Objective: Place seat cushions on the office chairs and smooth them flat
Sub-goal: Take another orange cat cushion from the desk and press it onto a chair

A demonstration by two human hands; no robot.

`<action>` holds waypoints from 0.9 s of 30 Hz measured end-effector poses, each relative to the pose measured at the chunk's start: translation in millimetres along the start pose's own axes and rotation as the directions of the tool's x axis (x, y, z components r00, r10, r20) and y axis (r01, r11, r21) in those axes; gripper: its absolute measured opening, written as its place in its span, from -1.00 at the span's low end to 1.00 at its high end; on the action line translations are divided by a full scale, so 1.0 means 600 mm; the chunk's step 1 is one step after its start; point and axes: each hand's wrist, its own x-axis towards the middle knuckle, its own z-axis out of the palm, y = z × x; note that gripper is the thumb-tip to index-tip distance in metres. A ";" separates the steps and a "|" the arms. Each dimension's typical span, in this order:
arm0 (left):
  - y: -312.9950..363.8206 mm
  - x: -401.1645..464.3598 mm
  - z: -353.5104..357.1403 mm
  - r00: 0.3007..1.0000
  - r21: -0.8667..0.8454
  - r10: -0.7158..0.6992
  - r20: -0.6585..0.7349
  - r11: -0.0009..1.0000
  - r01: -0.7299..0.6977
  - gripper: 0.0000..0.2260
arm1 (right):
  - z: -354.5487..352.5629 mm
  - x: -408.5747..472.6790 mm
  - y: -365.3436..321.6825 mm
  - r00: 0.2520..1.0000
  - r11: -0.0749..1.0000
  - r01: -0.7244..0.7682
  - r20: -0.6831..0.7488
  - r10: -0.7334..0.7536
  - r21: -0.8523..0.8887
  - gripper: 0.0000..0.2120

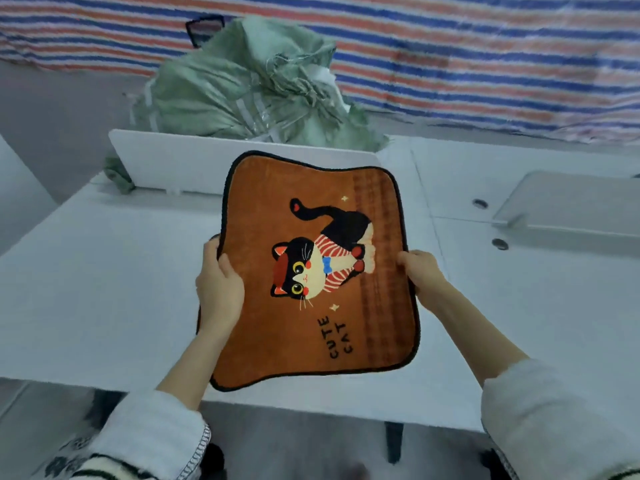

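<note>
Cushion: the orange cat seat cushion is up in the air over the white desk. It is not on any chair. It faces up, with the cat picture turned sideways.
Left hand: the left hand grips the left edge of the cushion, thumb on top, fingers curled round the black trim.
Right hand: the right hand pinches the right edge, about halfway along that side.
Chair: no chair seat shows plainly. Dark legs peek out under the front of the desk, but I cannot tell what they belong to.
Worry one: the cushion is soft and thin, and its corners look wavy. If it lands bent, it may stay bumpy and need a good rub flat.
Worry two: both hands hold only the side edges. If one lets go early, I think the cushion could flop down and slide off onto the floor.
Worry three: it hangs over the desk, so it could end up there and not on a chair.
Worry four: the cat is sideways now. It may go down crooked unless it gets turned.
Words: black letters on the cushion say "CUTE CAT".
Other writing: none that I can read. The green sack behind the desk and the striped sheet show no words.
</note>
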 end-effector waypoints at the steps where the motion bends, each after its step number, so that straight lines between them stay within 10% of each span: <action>1: 0.020 -0.015 0.008 0.999 -0.012 0.039 0.030 0.999 -0.038 -0.70 | -0.033 -0.019 0.011 0.999 0.999 -0.026 -0.024 0.027 0.045 -0.84; 12: 0.221 -0.334 0.143 0.899 -0.181 0.316 0.303 0.945 -0.271 -0.70 | -0.364 -0.288 0.185 0.957 0.941 0.084 -0.290 0.015 0.328 -0.77; 27: 0.507 -1.074 0.277 0.571 -0.577 0.618 0.541 0.766 -0.283 -0.76 | -0.950 -0.828 0.478 0.580 0.853 0.379 -0.810 0.084 0.360 -0.82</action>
